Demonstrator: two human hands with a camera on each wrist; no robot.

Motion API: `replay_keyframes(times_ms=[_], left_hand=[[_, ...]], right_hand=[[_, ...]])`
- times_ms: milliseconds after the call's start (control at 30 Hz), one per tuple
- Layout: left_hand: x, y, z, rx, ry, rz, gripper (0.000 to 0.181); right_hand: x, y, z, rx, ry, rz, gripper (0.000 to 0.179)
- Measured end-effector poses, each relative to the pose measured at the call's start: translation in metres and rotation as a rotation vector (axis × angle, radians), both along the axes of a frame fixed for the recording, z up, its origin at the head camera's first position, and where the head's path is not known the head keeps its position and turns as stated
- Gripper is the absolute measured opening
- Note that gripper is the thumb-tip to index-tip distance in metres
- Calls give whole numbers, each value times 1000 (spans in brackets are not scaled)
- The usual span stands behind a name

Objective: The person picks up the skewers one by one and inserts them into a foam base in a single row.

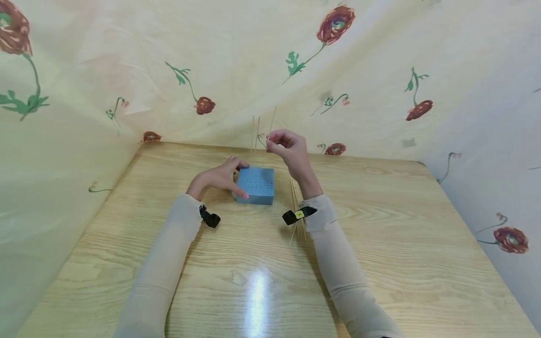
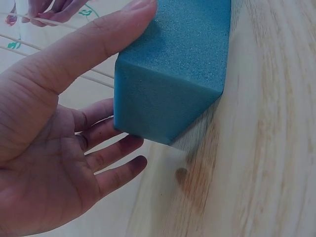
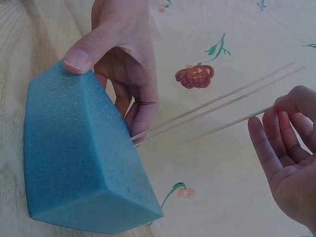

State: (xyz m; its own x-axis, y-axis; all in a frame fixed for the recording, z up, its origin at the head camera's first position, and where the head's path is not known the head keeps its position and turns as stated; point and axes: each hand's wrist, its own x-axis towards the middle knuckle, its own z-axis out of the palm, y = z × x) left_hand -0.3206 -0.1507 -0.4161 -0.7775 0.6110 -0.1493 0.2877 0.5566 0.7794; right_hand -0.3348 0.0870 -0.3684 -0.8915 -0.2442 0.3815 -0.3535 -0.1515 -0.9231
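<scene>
A blue foam block [image 1: 258,174] with rows of small holes in its top sits on the table. My left hand [image 1: 219,176] holds it at its left end, thumb on the near face and fingers behind; the left wrist view shows the thumb on the block [image 2: 173,44]. Two thin wooden skewers [image 3: 212,101] stand upright in the block's far side. My right hand [image 1: 292,149] pinches another skewer [image 1: 272,119] between thumb and fingertips, above and right of the block. In the right wrist view, this held skewer [image 3: 229,123] is apart from the block.
Several loose skewers [image 1: 294,195] lie on the wooden table [image 1: 380,244], right of the block and partly under my right wrist. A flowered cloth [image 1: 236,56] hangs behind the table and along its sides. Each wrist wears a small black camera.
</scene>
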Motion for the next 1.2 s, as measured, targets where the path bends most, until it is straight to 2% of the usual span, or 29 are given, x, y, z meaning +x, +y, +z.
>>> replay_keyframes(times_ms=[133, 433, 867, 1200], left_hand=[[0, 0, 0, 3, -5, 5, 95], [1, -1, 2, 22, -11, 3, 95], [-1, 1, 0, 18, -4, 12, 95], [-1, 1, 0, 23, -8, 12, 92]], right_hand=[[-2, -2, -4, 10, -10, -4, 5], [-5, -9, -9, 23, 22, -7, 20], [-8, -16, -20, 66, 70, -24, 12], [-8, -20, -23, 66, 44, -45, 14]])
